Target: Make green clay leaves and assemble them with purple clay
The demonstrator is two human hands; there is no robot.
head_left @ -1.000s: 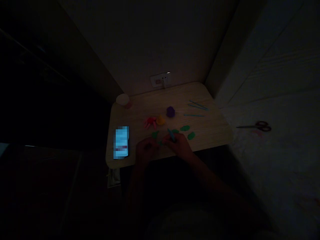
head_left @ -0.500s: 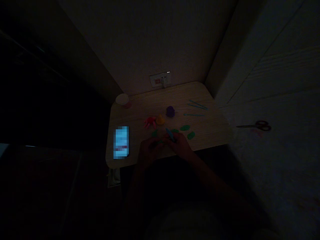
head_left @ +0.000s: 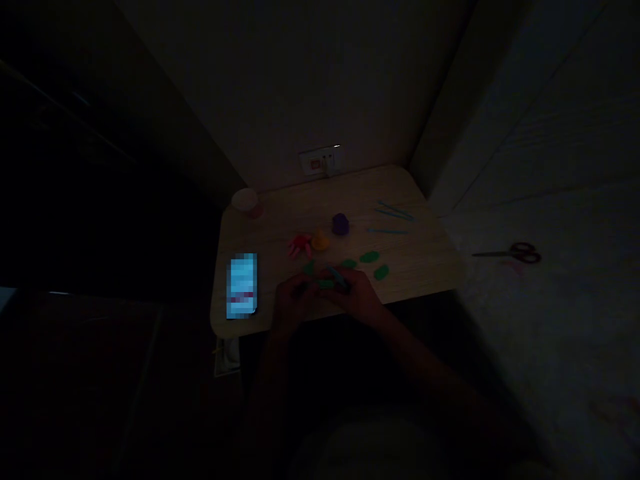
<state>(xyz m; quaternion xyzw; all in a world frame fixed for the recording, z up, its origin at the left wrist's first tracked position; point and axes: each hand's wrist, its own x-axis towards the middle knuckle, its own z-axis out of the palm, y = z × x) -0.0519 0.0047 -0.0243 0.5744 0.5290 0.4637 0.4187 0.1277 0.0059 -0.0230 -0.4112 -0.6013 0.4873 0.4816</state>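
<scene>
The scene is very dark. My right hand point(head_left: 363, 297) is closed around a slim blue modelling tool point(head_left: 337, 276), which slants up to the left. Between both hands is a small green piece of modelling clay point(head_left: 326, 284). My left hand point(head_left: 290, 303) is curled at the left end of that piece and seems to pinch it; its fingertips are poorly lit. Just beyond the hands lie a green clay scrap point(head_left: 309, 267) and flat green ovals point(head_left: 369, 257). Farther back sit a red clay figure with pink legs point(head_left: 301, 244), an orange clay lump point(head_left: 320, 240) and a purple one point(head_left: 341, 225).
A lit phone point(head_left: 242, 287) lies at the left of the small wooden table point(head_left: 285, 200). A pale cup point(head_left: 246, 200) stands at the back left. Thin blue sticks point(head_left: 387, 231) lie at right. Scissors point(head_left: 523, 253) rest on the pale surface beyond. Behind is a wall socket point(head_left: 320, 161).
The blue tool has tipped lower and flatter in my right hand. More of the green clay piece shows between my hands. Everything else on the table stays in place.
</scene>
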